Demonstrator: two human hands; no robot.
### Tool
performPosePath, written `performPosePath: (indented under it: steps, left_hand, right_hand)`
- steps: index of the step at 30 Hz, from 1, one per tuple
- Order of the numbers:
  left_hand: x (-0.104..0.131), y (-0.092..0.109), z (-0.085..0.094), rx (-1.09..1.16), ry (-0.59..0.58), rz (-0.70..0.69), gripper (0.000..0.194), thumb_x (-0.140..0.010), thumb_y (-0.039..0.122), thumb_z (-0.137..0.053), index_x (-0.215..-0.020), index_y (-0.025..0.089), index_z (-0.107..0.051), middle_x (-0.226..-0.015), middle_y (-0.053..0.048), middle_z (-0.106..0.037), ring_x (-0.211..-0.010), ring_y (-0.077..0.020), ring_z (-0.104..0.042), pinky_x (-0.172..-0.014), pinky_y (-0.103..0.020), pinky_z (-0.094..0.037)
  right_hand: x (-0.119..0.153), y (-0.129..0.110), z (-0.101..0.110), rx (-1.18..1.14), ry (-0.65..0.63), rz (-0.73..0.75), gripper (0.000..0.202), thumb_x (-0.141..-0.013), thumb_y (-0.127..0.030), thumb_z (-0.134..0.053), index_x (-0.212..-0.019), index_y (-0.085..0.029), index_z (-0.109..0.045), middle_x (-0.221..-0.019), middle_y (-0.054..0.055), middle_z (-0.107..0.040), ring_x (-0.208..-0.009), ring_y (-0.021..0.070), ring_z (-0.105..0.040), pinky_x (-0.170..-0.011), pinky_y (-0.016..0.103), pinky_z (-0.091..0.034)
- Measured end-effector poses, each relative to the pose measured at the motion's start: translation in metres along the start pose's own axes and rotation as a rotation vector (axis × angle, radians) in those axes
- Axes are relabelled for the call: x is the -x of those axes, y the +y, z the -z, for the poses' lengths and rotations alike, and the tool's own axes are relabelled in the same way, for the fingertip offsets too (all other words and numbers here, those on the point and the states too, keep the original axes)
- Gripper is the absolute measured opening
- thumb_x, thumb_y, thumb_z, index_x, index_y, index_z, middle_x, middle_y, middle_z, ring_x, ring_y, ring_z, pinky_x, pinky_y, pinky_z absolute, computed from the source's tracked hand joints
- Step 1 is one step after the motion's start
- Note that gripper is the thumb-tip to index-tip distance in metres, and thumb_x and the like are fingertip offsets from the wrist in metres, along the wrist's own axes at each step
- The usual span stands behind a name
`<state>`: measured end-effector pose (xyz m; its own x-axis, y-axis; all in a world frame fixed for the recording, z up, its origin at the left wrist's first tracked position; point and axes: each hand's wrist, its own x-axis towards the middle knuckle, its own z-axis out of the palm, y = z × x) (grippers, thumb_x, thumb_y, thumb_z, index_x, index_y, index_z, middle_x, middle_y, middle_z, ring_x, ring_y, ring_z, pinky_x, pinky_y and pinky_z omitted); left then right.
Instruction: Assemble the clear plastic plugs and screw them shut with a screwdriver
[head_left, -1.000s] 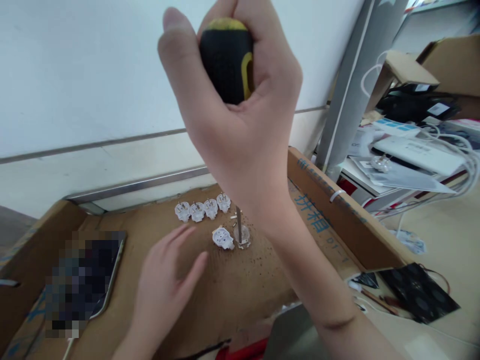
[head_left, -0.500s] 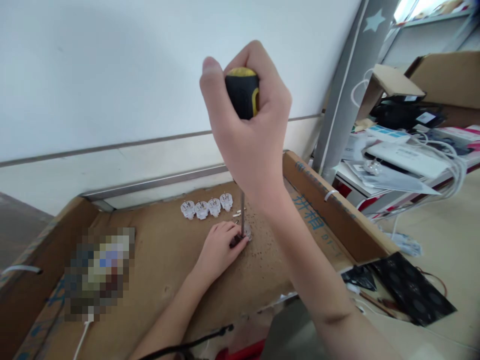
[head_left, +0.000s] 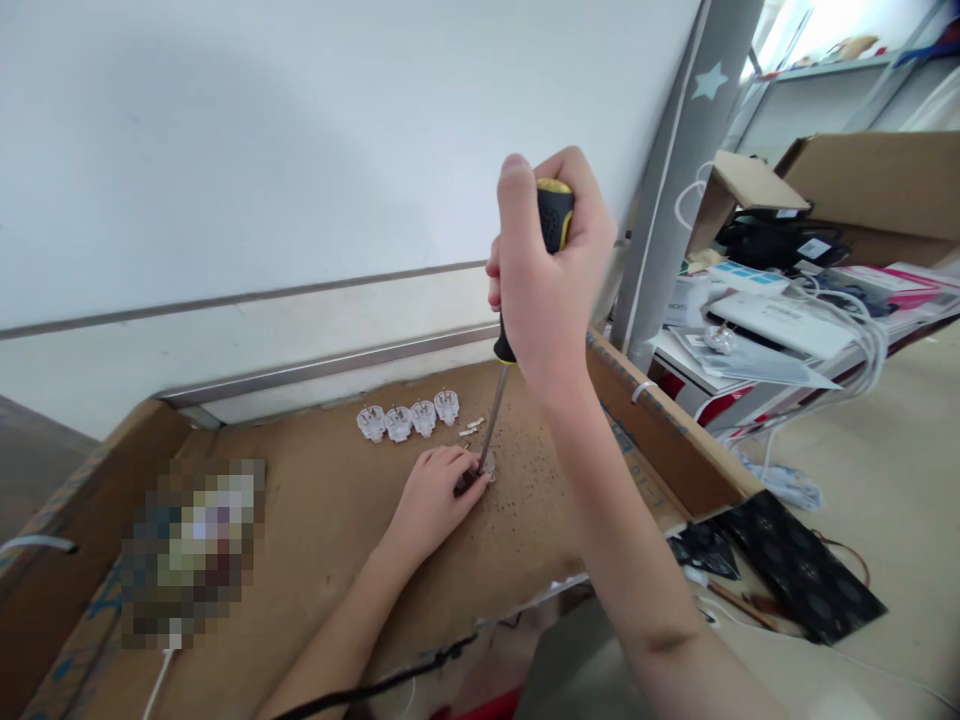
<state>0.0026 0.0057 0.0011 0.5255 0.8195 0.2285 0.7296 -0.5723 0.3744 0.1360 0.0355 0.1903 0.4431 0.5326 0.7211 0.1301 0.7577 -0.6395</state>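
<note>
My right hand (head_left: 555, 270) is wrapped round the black and yellow handle of a screwdriver (head_left: 493, 415), whose shaft slants down and left. Its tip meets a small clear plug part (head_left: 490, 467) on the cardboard. My left hand (head_left: 435, 495) pinches a small dark piece (head_left: 466, 481) against that part, fingers closed; its details are partly hidden. Beyond my left hand, several clear plugs (head_left: 397, 422) with metal pins stand in a row. Small pale metal pieces (head_left: 471, 427) lie right of the row.
A cardboard tray (head_left: 675, 440) with raised sides holds the work. At its left lies a pixelated object (head_left: 199, 550) with a white cable. Tiny specks dot the cardboard. Right, a cluttered table (head_left: 772, 375) bears cables and papers; a black sheet (head_left: 806, 570) lies below.
My right hand has moved right and down in view, and the screwdriver has gone from upright to tilted right. My left hand keeps its hold. The view has shifted slightly right.
</note>
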Motion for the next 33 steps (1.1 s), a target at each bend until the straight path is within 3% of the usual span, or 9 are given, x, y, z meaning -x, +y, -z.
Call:
performPosePath:
  steps: [25,29,31,33]
  left_hand:
    - [0.003,0.004,-0.001,-0.014,0.012,-0.013,0.015,-0.088,0.031,-0.049,-0.087,0.02,-0.06,-0.088,-0.002,-0.062,-0.088,-0.0199,-0.056,-0.081,-0.034,-0.041]
    - [0.011,-0.005,0.024,-0.062,0.113,0.012,0.023,-0.088,0.035,-0.046,-0.105,0.024,-0.059,-0.107,-0.003,-0.063,-0.102,-0.0207,-0.055,-0.09,-0.034,-0.041]
    - [0.024,-0.027,0.048,-0.207,0.209,0.135,0.035,-0.086,0.044,-0.047,-0.114,0.024,-0.055,-0.118,-0.005,-0.06,-0.111,-0.0239,-0.052,-0.096,-0.036,-0.038]
    - [0.042,-0.063,0.074,-0.404,0.213,0.32,0.054,-0.084,0.051,-0.044,-0.126,0.017,-0.044,-0.128,-0.011,-0.052,-0.118,-0.0289,-0.046,-0.1,-0.041,-0.034]
  right_hand:
    - [0.006,-0.012,-0.012,-0.097,-0.13,-0.064,0.035,-0.083,-0.035,-0.046,-0.066,-0.022,-0.019,-0.059,-0.004,-0.025,-0.048,0.0088,-0.035,-0.049,0.024,-0.036]
    - [0.008,-0.016,-0.012,-0.11,-0.132,-0.094,0.035,-0.083,-0.035,-0.047,-0.066,-0.021,-0.02,-0.061,-0.004,-0.025,-0.049,0.0066,-0.033,-0.048,0.02,-0.034]
    - [0.009,-0.019,-0.014,-0.126,-0.129,-0.098,0.035,-0.082,-0.032,-0.049,-0.066,-0.021,-0.02,-0.063,-0.003,-0.025,-0.052,0.005,-0.031,-0.048,0.016,-0.033]
    - [0.011,-0.023,-0.015,-0.148,-0.119,-0.107,0.035,-0.082,-0.029,-0.05,-0.065,-0.021,-0.02,-0.065,-0.003,-0.023,-0.054,0.0036,-0.028,-0.05,0.013,-0.031]
